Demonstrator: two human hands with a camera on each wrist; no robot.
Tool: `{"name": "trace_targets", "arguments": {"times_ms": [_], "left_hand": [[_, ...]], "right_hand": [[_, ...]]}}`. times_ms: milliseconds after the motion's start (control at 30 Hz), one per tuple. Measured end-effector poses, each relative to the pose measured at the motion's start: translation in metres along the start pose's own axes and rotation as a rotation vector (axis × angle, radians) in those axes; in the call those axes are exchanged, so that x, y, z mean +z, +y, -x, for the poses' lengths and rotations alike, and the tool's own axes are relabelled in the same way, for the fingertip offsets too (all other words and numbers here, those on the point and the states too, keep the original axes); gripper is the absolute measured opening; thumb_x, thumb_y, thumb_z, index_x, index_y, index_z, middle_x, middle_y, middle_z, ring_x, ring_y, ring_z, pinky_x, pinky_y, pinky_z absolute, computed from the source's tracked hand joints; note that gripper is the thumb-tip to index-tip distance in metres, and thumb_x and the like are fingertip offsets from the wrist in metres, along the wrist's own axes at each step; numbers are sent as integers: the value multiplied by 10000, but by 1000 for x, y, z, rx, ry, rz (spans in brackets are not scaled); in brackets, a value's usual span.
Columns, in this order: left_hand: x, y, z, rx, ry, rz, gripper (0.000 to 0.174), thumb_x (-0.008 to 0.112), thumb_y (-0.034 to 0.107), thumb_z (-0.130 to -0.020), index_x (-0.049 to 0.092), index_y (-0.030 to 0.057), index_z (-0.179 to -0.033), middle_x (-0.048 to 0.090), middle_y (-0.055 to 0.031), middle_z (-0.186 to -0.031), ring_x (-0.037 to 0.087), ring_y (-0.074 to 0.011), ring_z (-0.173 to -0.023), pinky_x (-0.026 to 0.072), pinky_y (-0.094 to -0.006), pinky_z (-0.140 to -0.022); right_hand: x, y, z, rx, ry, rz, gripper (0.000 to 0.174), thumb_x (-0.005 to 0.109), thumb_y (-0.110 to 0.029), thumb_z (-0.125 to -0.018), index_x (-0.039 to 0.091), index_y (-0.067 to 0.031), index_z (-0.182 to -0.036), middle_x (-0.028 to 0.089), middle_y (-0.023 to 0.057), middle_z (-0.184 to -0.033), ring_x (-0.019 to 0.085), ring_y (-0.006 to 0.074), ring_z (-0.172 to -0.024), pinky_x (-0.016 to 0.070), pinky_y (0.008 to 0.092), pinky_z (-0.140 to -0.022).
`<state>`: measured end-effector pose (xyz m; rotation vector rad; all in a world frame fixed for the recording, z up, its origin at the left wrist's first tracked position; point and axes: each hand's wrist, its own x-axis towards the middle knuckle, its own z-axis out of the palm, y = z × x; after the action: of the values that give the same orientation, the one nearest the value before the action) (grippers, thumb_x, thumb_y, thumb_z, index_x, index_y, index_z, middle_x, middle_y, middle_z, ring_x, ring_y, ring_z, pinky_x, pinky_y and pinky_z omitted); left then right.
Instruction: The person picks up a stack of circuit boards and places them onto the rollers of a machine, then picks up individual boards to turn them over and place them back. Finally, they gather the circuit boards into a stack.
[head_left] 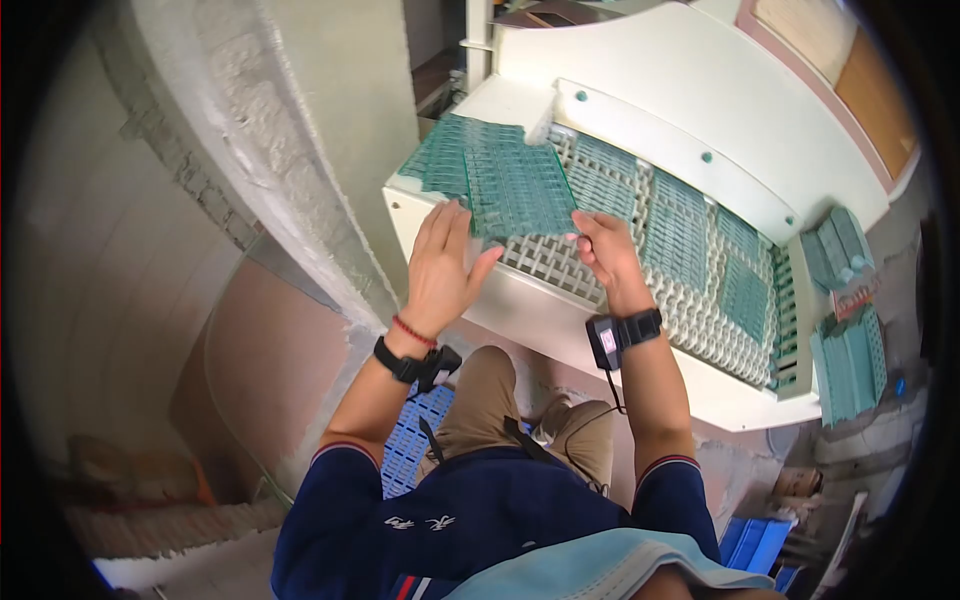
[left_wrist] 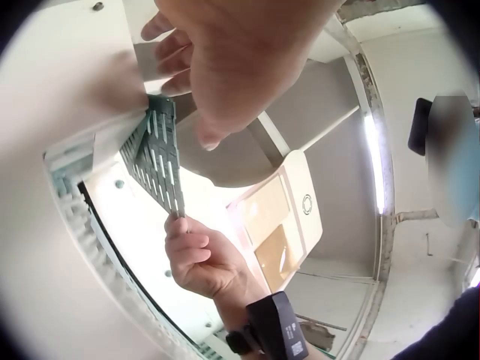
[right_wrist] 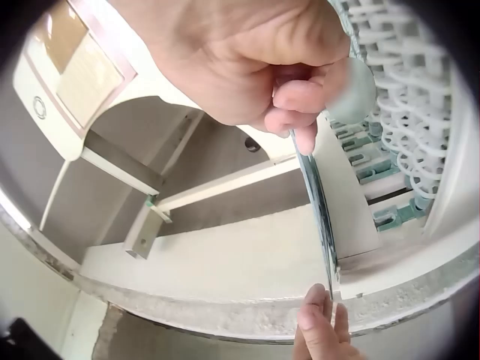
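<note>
A green slotted plastic panel [head_left: 515, 185] is held up at a tilt over the near left part of a white machine. My right hand [head_left: 605, 255] pinches its near right corner between thumb and curled fingers. At the panel's left edge is my left hand [head_left: 440, 265], fingers straight and thumb spread away. The left wrist view shows the panel [left_wrist: 159, 154] with the right hand [left_wrist: 202, 259] gripping its lower end. Seen edge-on in the right wrist view, the panel [right_wrist: 319, 202] runs from the right hand down toward the left hand [right_wrist: 322, 330].
Another green slotted sheet [head_left: 435, 150] lies on the machine's left end. White chain-like belting [head_left: 555, 265] and green panels [head_left: 675, 230] fill the bed. Green trough-shaped parts [head_left: 848, 365] hang at the right end. A rough wall edge [head_left: 300, 150] stands at left.
</note>
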<state>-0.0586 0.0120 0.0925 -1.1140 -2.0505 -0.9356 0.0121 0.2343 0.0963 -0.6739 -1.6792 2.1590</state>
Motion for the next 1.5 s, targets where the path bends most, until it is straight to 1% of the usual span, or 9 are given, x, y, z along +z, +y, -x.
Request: {"name": "trace_targets", "arguments": {"times_ms": [167,233,333,533,833,1300,1400,1467,1500], "left_hand": [[21,33,51,-197,-77,403,408,574,203,-820,471,-61,-1114,541,-210,-1065,542,-296,-963,418,-348,-836],[41,43,76,-630,-373,1086,348,481,211,-886,477,-53,-1113,573,-177,-1027,590,-244,-870,454,-321,-788],[63,58,94,-926,-595,1601,333,399,225,-923,487,-38,-1108,599,-153,-974,617,-221,-797,490,-305,-732],[78,74,104,-1149,-670,1640,315,425,243,-913,553,-28,-1011,622,-144,-888,628,-199,-712,511,-288,-644],[75,39,91,-1171,-483,1527,255,474,206,-890,572,-26,-928,635,-165,-790,633,-222,-633,519,-280,-541],[74,11,55,-1270,-523,1342,338,501,295,-876,523,-34,-955,632,-176,-753,618,-206,-537,506,-265,-465],[59,5,61,-1001,-324,1021,285,525,269,-867,558,-10,-921,634,-116,-714,608,-184,-538,489,-253,-487],[37,13,47,-414,-6,395,220,572,220,-833,578,5,-878,631,-94,-759,612,-214,-646,484,-280,-574],[27,13,37,-421,1,378,220,572,220,-833,578,5,-878,631,-94,-759,612,-214,-646,484,-280,-574]], "right_hand": [[-59,40,76,-72,177,-84,187,573,-170,-839,545,6,-783,523,40,-591,370,39,-388,250,163,-338],[-78,64,102,-93,231,-83,182,566,-161,-844,550,18,-815,527,37,-587,379,41,-387,262,167,-339],[-94,91,129,-109,323,-49,179,560,-153,-850,560,25,-835,523,26,-572,393,45,-384,274,172,-340],[-100,93,151,-110,424,190,187,559,-128,-850,579,58,-839,534,22,-571,462,61,-388,316,184,-348],[-163,99,164,-176,622,110,191,555,-160,-851,599,21,-810,582,56,-588,400,47,-361,277,175,-337],[-186,88,166,-174,800,167,280,540,-249,-865,576,28,-884,584,76,-585,397,49,-355,265,167,-324],[-201,94,170,-236,866,206,255,530,-256,-868,579,-6,-889,579,71,-576,390,44,-352,259,167,-323],[-206,93,174,-281,870,202,237,527,-251,-870,581,-20,-872,561,53,-562,365,34,-352,243,167,-321],[-206,89,176,-306,863,202,235,526,-251,-871,581,-22,-864,548,41,-553,350,29,-352,234,167,-321]]}}
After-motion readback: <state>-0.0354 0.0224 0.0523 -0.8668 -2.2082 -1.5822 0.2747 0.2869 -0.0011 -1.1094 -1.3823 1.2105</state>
